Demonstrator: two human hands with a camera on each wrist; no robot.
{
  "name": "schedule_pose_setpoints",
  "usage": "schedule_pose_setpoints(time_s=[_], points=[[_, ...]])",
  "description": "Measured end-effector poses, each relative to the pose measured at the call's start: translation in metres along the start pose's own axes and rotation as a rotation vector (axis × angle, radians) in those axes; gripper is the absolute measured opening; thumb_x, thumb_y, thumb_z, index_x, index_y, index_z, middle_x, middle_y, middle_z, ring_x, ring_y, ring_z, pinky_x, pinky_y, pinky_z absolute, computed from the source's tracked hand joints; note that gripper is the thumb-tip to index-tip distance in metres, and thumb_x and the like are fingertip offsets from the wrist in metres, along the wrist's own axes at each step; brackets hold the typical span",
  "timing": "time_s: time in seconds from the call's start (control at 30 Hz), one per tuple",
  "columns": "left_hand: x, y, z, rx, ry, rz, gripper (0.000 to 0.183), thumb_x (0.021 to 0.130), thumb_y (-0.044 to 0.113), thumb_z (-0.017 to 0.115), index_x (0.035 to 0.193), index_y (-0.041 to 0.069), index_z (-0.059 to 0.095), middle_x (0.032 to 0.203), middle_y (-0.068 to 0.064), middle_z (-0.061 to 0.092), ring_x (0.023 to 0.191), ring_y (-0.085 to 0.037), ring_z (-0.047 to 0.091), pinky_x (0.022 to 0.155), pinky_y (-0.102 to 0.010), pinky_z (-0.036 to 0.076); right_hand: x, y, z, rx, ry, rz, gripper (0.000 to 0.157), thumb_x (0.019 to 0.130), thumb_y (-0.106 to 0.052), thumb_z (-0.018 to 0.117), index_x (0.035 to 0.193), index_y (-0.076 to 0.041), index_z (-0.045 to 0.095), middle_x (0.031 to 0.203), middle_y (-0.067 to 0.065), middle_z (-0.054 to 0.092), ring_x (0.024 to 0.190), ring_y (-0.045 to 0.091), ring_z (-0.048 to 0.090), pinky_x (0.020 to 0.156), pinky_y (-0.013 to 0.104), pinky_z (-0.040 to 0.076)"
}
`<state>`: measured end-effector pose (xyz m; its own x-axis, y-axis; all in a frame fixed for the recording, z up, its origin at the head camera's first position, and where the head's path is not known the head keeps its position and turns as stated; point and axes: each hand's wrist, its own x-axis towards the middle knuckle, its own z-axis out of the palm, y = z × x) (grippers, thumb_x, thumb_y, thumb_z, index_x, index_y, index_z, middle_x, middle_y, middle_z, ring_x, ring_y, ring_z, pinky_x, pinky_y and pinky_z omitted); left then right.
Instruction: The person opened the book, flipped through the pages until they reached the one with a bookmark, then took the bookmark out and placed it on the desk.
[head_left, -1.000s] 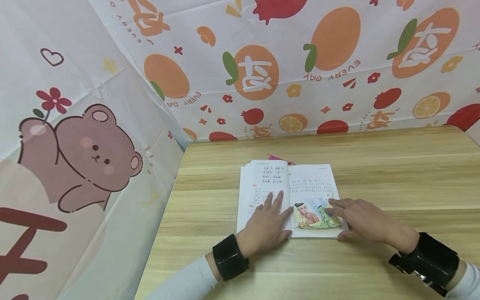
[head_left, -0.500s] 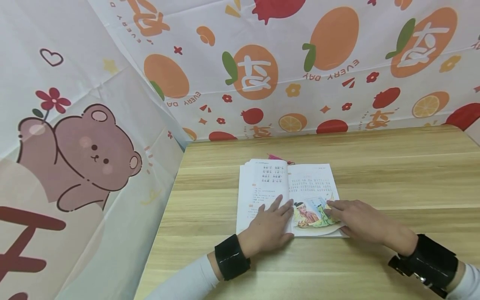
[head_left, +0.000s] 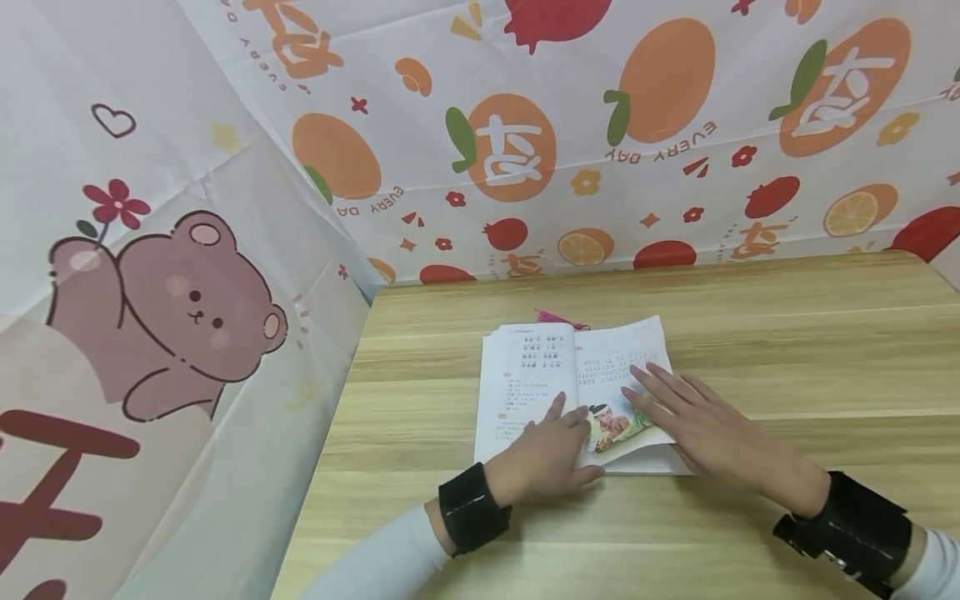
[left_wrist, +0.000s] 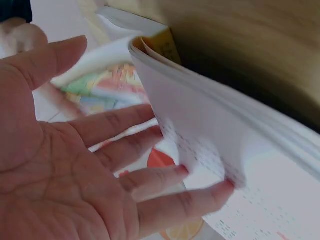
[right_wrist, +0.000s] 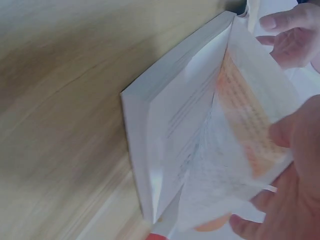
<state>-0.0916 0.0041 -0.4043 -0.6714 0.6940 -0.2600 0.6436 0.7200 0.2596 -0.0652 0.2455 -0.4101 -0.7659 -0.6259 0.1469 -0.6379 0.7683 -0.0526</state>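
An open book (head_left: 525,392) lies on the wooden table, with printed text on its left page and a coloured picture below text on its right page (head_left: 611,367). My left hand (head_left: 543,458) rests by the inner lower part of the left page. Its fingers are extended, and in the left wrist view the fingertips (left_wrist: 227,187) touch the paper. The lower outer corner of the right page is raised and curved. My right hand (head_left: 712,433) holds this page between the thumb (right_wrist: 282,131), which is under it, and the fingers on top. An orange text block shows on the page's underside.
A pink tassel (head_left: 555,317) sticks out past the book's top edge. The wooden table (head_left: 420,358) extends around the book. Printed cloth (head_left: 420,167) hangs behind it, and a bear-print sheet (head_left: 195,292) is at the left.
The right page's lower corner has risen from the pages below. My right hand has moved up and slightly left over the page, and my left hand has slid a little right.
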Motion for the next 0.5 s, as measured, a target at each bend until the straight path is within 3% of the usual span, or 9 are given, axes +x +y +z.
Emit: schedule_pose_setpoints(time_s=[0.13,0.3,0.43,0.5], points=[[0.005,0.01,0.005,0.039,0.041,-0.059,0.072,0.084,0.053,0.048,0.137,0.006,0.036,0.145,-0.009,0.033,0.131,-0.036,0.014,0.092,-0.063,0.037,0.008,-0.007,-0.005,-0.031,0.058,-0.026,0.07,0.081,-0.01,0.05,0.144,-0.016,0.02,0.151,0.012,0.018,0.134,0.029,0.008,0.103,0.057,0.024],[0.005,0.017,0.011,0.144,0.16,-0.101,0.079,0.083,0.032,0.053,0.145,0.01,0.01,0.151,-0.014,0.016,0.129,-0.039,0.019,0.09,-0.058,0.042,0.012,-0.013,-0.008,-0.051,0.107,-0.017,0.067,0.086,-0.025,0.047,0.145,-0.014,0.017,0.152,0.012,0.015,0.134,0.029,0.007,0.104,0.054,0.024],[0.002,0.014,0.011,0.231,0.321,-0.054,0.103,0.07,0.017,0.065,0.145,0.023,-0.006,0.151,-0.019,-0.005,0.129,-0.042,0.016,0.086,-0.058,0.044,0.008,-0.011,-0.006,-0.056,0.127,0.022,0.071,0.086,-0.033,0.051,0.143,-0.007,0.019,0.15,0.016,0.019,0.133,0.03,0.01,0.103,0.055,0.026],[0.001,0.011,0.011,0.355,0.38,-0.007,0.102,0.067,0.018,0.068,0.146,0.025,0.005,0.151,-0.019,-0.008,0.13,-0.043,0.009,0.09,-0.06,0.041,0.004,-0.009,-0.004,-0.05,0.112,0.037,0.071,0.085,-0.034,0.053,0.142,-0.005,0.022,0.148,0.018,0.023,0.133,0.03,0.013,0.102,0.055,0.027]])
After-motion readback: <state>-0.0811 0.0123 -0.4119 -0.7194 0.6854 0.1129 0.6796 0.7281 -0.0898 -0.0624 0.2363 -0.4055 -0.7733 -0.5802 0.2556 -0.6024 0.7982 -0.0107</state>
